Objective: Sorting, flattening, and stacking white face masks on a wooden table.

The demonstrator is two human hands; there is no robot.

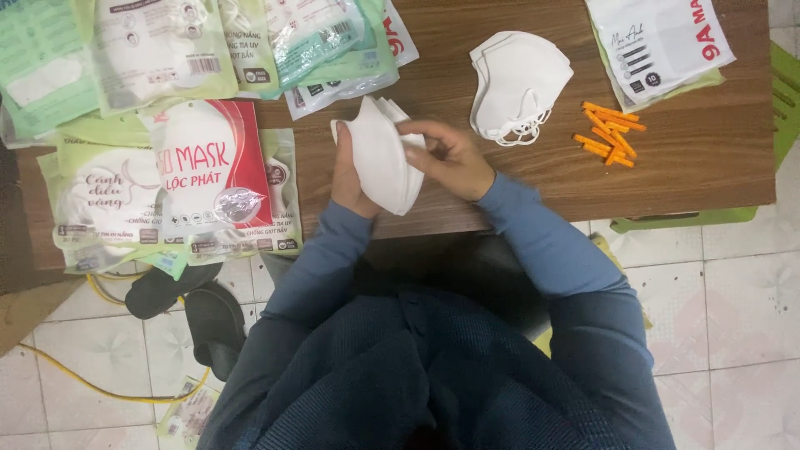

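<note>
above the near edge of the brown worktop point(517, 200), a stack of folded white masks point(385, 154) is gripped by the left hand point(348, 175) from behind and pinched by the right hand point(450, 158) fingers point(417, 130), with a second mask pile point(517, 83), orange strips point(608, 133) and packets point(208, 167) lying nearby.

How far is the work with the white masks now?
Done: filled mask packets lie at the left of the table. In hand: left hand and right hand hold a stack of masks. Left: the loose mask pile, orange strips and a flat pouch.
</note>
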